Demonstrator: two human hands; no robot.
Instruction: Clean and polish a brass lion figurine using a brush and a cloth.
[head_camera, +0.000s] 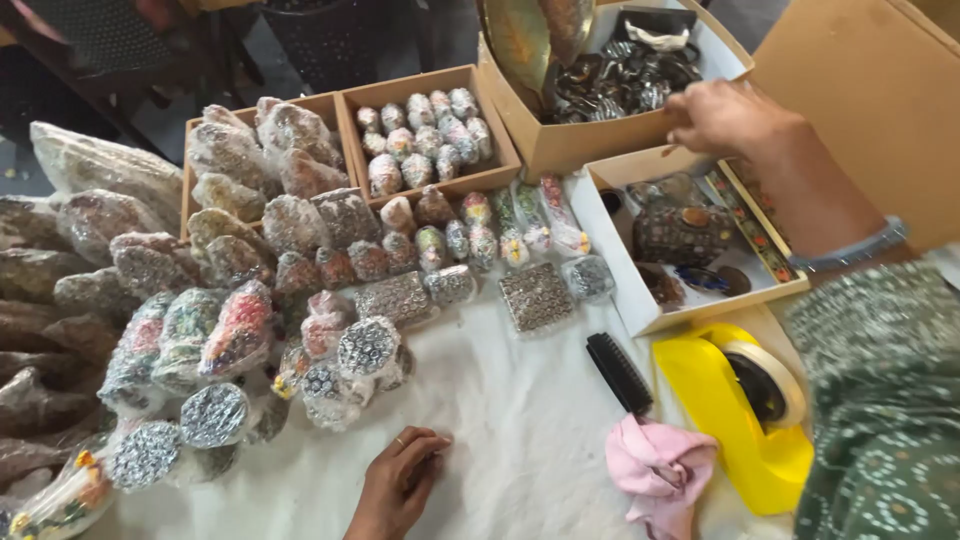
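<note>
White cloth-covered table (520, 420), crowded with wrapped ornaments (300, 250). Right hand (725, 118) far right, fingers curled over cardboard box (600, 135) rim; left hand (398, 480) near, loosely bent, empty. Box unmoved, sorting unfinished.

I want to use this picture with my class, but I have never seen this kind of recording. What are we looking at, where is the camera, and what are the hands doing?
There is one picture, taken by a camera worn on a person's head, looking down at their own bare hands. The left hand rests flat on a white cloth and holds nothing. The right hand reaches out to the edge of a cardboard box of dark shiny items; whether it grips anything cannot be told. On the cloth lie many small plastic-wrapped decorated boxes, a black brush, a pink rag and a yellow tape dispenser.
</note>
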